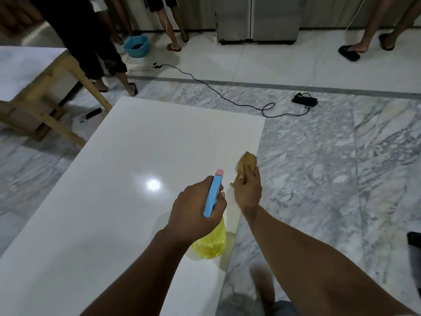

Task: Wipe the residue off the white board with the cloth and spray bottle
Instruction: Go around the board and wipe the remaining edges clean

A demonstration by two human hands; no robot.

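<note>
A large glossy white board (118, 179) fills the middle and left of the view, with a light glare spot on it. My left hand (196, 213) grips a spray bottle (213, 242) with a yellow body and a blue trigger head with a pink tip, held above the board near its right edge. My right hand (247, 190) is closed on a crumpled tan cloth (247, 163), pressed on the board at its right edge, just beyond the bottle. Faint yellowish residue shows on the board's far part.
A wooden table (34, 87) stands at the left. A black cable (227, 99) and power adapter (305, 99) lie on the marble floor beyond the board. Several people's legs stand at the back, near a blue basin (136, 45). A phone (93, 113) lies by the table leg.
</note>
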